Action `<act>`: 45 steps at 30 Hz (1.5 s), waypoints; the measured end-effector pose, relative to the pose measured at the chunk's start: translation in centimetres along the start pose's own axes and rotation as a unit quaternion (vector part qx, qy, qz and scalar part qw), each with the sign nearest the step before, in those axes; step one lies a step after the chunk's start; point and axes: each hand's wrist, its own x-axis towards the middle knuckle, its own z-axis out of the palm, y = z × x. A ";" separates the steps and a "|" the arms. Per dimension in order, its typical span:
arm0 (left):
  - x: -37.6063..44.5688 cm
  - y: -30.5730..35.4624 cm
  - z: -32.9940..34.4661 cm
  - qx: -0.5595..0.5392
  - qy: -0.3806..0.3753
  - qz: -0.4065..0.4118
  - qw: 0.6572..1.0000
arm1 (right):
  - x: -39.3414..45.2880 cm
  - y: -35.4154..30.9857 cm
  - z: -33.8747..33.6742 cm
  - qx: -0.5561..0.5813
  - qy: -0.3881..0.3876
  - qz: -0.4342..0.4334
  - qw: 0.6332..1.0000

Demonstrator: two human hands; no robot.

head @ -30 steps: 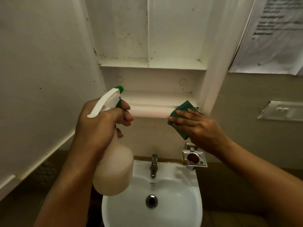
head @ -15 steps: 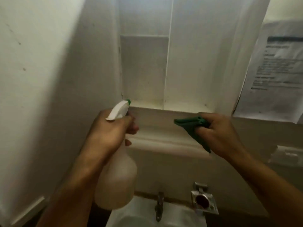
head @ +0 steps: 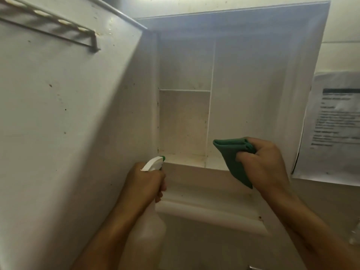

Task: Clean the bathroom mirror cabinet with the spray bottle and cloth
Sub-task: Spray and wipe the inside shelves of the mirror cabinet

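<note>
Head view, looking up into the open mirror cabinet (head: 243,84). Door (head: 68,114) swung out to the left, its inner face specked with dark spots, a wire rack (head: 58,30) fixed near its top. Inside the cabinet, a vertical divider (head: 211,94) splitting the space, with a short shelf (head: 185,90) across the left part only; brownish grime on the back wall and floor of the lower left compartment. Below the opening, a pale ledge (head: 210,209) running across the cabinet's foot.

Left hand (head: 144,184) wrapped round the neck of the spray bottle (head: 150,230), fingers curled at the trigger; white spray head with green nozzle tip (head: 163,158) aimed up toward the lower left compartment, just short of the cabinet's front edge. Translucent bottle body hanging below the fist, beside the forearm.

Right hand (head: 263,162) clutching a folded green cloth (head: 231,152), fingers curled over it, thumb side toward the cabinet; cloth held in front of the lower right compartment, one corner drooping down past the cabinet's bottom edge. Contact between cloth and cabinet surface impossible to tell.

On the wall to the right, a printed paper notice (head: 331,129), text too blurred to read.
</note>
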 end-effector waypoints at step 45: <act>0.6 5.2 -2.3 -0.054 0.043 0.077 0.995 | 4.1 -0.2 17.1 -0.340 -0.261 -0.078 0.900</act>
